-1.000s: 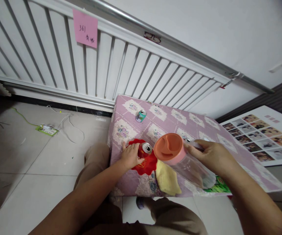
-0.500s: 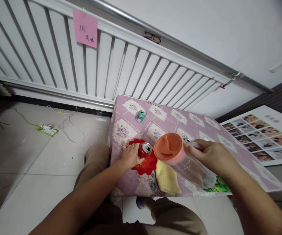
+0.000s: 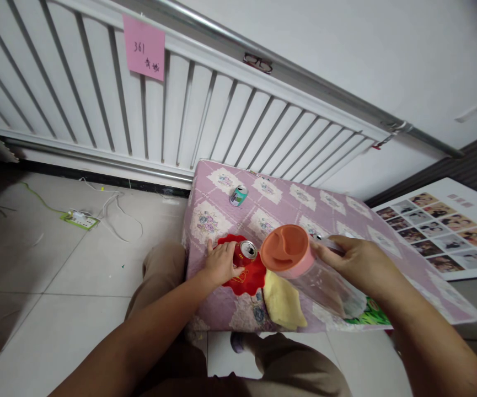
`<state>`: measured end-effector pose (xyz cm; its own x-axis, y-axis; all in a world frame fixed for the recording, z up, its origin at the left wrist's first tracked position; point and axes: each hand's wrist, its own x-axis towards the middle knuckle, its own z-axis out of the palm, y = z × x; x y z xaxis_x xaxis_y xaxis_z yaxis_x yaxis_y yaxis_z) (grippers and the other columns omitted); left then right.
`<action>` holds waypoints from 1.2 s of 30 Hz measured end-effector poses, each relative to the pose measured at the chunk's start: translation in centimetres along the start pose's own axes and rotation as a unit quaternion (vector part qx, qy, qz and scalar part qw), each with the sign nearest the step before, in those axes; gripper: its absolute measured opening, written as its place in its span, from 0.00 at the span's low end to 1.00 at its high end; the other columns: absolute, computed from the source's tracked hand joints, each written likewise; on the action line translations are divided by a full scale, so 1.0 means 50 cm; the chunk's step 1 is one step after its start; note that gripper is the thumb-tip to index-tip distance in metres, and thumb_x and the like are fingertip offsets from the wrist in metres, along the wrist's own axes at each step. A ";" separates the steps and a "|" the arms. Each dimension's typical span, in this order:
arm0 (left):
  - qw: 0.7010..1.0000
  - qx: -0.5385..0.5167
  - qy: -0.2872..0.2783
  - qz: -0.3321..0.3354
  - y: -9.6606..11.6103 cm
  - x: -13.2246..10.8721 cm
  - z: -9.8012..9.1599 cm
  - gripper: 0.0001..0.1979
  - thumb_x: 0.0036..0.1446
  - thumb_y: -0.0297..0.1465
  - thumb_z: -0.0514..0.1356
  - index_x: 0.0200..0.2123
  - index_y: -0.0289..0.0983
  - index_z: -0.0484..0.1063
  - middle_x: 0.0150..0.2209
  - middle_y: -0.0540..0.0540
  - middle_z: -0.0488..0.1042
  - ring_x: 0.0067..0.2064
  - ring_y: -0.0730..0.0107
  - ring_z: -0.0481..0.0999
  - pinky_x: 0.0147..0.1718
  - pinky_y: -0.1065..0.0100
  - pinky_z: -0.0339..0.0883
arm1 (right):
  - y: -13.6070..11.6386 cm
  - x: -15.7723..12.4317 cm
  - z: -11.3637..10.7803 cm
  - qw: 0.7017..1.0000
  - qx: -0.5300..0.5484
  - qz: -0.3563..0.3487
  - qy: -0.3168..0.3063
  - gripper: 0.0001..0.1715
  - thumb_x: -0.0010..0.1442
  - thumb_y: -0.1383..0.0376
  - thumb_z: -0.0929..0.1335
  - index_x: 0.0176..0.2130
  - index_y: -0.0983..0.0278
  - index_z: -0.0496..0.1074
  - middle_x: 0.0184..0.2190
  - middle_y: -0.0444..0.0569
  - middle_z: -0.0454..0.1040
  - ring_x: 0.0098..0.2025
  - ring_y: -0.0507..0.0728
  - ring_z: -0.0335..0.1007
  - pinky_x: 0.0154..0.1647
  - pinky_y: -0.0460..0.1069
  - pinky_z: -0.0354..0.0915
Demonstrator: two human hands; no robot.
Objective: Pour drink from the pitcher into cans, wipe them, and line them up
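Left hand (image 3: 222, 263) clasps red drink can (image 3: 245, 252), likely dentable; right hand (image 3: 358, 260) grips orange-lidded pitcher (image 3: 319, 284) by its handle (image 3: 331, 245), probably surest

On my monitor: red metal can (image 3: 245, 253) over scalloped red mat (image 3: 255, 279), left of orange-lidded clear plastic pitcher (image 3: 309, 275); teal metal can (image 3: 238, 196) behind, toward ribbed white radiator (image 3: 217, 118).

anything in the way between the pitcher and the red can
Nothing visible stands between the pitcher and the red can. The left hand holds the can from its other side, and the yellow cloth lies lower in view.
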<state>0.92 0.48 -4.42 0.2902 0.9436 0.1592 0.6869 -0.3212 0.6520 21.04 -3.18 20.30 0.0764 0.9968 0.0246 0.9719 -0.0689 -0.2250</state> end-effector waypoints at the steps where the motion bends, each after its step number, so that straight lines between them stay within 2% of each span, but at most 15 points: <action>1: 1.000 0.000 0.000 0.000 0.000 0.000 0.000 0.37 0.49 0.41 0.72 0.59 0.38 0.64 0.54 0.38 0.77 0.57 0.43 0.74 0.68 0.35 0.36 | 0.003 0.002 0.000 1.000 0.005 -0.004 -0.002 0.27 0.55 0.40 0.64 0.20 0.56 0.64 0.14 0.44 0.63 0.20 0.57 0.57 0.24 0.53 0.53; 4: 1.000 0.003 -0.006 0.000 0.000 0.000 -0.002 0.37 0.49 0.41 0.72 0.59 0.39 0.63 0.54 0.38 0.77 0.57 0.45 0.74 0.68 0.34 0.36 | 0.009 0.006 0.000 1.000 0.016 -0.013 -0.005 0.29 0.52 0.37 0.65 0.19 0.56 0.63 0.13 0.44 0.61 0.20 0.57 0.56 0.23 0.54 0.52; 12: 1.000 0.003 -0.013 -0.002 -0.001 0.001 0.000 0.37 0.50 0.42 0.71 0.60 0.39 0.62 0.56 0.37 0.76 0.58 0.46 0.73 0.68 0.35 0.35 | 0.011 0.004 0.003 1.000 0.012 -0.013 -0.006 0.31 0.53 0.36 0.65 0.19 0.57 0.63 0.14 0.44 0.60 0.21 0.56 0.55 0.22 0.53 0.51; 21: 1.000 0.000 -0.021 -0.005 0.002 0.001 -0.005 0.37 0.50 0.42 0.71 0.60 0.39 0.62 0.57 0.37 0.75 0.58 0.46 0.73 0.69 0.36 0.35 | 0.016 0.015 0.003 0.999 -0.014 0.024 -0.019 0.37 0.49 0.30 0.63 0.20 0.59 0.66 0.15 0.43 0.61 0.21 0.54 0.56 0.23 0.51 0.53; 29: 1.000 0.006 -0.021 -0.006 0.001 0.002 -0.002 0.37 0.50 0.42 0.71 0.59 0.40 0.62 0.56 0.38 0.76 0.58 0.47 0.74 0.68 0.35 0.35 | 0.013 0.006 0.000 1.000 0.002 -0.006 -0.011 0.32 0.53 0.34 0.62 0.19 0.56 0.65 0.15 0.45 0.60 0.22 0.57 0.55 0.23 0.53 0.53; 36: 1.000 0.008 -0.010 0.002 -0.001 0.000 -0.001 0.36 0.50 0.41 0.71 0.59 0.40 0.63 0.55 0.38 0.76 0.57 0.46 0.74 0.68 0.35 0.36 | 0.012 0.008 0.000 1.000 0.006 -0.003 -0.015 0.32 0.51 0.33 0.64 0.18 0.55 0.65 0.15 0.45 0.60 0.22 0.58 0.55 0.24 0.55 0.54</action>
<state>0.85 0.48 -4.39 0.3064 0.9406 0.1461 0.6957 -0.3261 0.6400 21.64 -2.83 20.18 0.0641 0.9979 -0.0035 0.9697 -0.0631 -0.2358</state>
